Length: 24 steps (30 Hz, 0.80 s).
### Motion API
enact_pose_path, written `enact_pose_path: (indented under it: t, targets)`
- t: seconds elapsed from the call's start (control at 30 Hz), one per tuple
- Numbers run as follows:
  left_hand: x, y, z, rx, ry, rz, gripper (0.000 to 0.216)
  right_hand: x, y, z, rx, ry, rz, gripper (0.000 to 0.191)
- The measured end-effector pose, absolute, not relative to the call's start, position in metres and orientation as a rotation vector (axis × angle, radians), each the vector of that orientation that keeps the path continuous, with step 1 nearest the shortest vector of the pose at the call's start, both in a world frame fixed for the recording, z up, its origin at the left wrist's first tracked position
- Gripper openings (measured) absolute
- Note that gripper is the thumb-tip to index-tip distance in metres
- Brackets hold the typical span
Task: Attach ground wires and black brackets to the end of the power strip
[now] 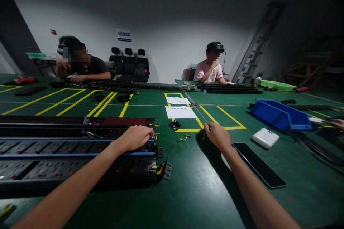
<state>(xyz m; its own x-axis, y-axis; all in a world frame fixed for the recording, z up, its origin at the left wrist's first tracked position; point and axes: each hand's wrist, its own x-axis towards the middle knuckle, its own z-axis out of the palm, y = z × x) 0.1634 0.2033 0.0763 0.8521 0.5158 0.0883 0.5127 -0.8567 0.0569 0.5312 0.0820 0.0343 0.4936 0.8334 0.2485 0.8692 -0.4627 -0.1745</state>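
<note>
Long black power strips (80, 164) with rows of sockets and small red parts lie side by side at the left. My left hand (135, 137) rests over the right end of the blue-edged power strip (61, 146), its fingers curled round it. Coloured wires and a loose black end bracket (167, 171) stick out at the nearest strip's end. To the right, my right hand (218, 136) is closed just above the green table; a thin, dark thing shows at its fingertips, too small to name. Between the hands lie a short yellow-green wire (184, 138) and a small black end piece (175, 125).
A black phone (258, 164), a white case (265, 138) and a blue bin (282, 114) stand at the right. Paper labels (180, 112) lie on yellow-taped table areas. Two people (88, 66) sit across the table; another person's hand (337, 123) shows at the right edge.
</note>
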Motion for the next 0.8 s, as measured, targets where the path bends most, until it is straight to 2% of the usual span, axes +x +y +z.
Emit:
enact_pose_path:
  t: [0.23,0.43,0.6,0.8]
  targets:
    - [0.163,0.205,0.076,2.977,0.8,0.191,0.028,0.547,0.083,0.023,-2.459,-1.325,-0.098,0.064]
    - [0.163,0.205,0.075,2.976,0.804,0.224,0.027,0.554,0.086,0.014,-2.291,-1.253,-0.092,0.049]
    - [0.163,0.202,0.074,2.972,0.835,0.247,0.025,0.531,0.096,0.015,-1.981,-1.225,-0.027,0.054]
    - [0.163,0.2,0.072,2.978,0.844,0.281,0.024,0.454,0.108,0.008,-1.691,-1.367,0.21,0.054]
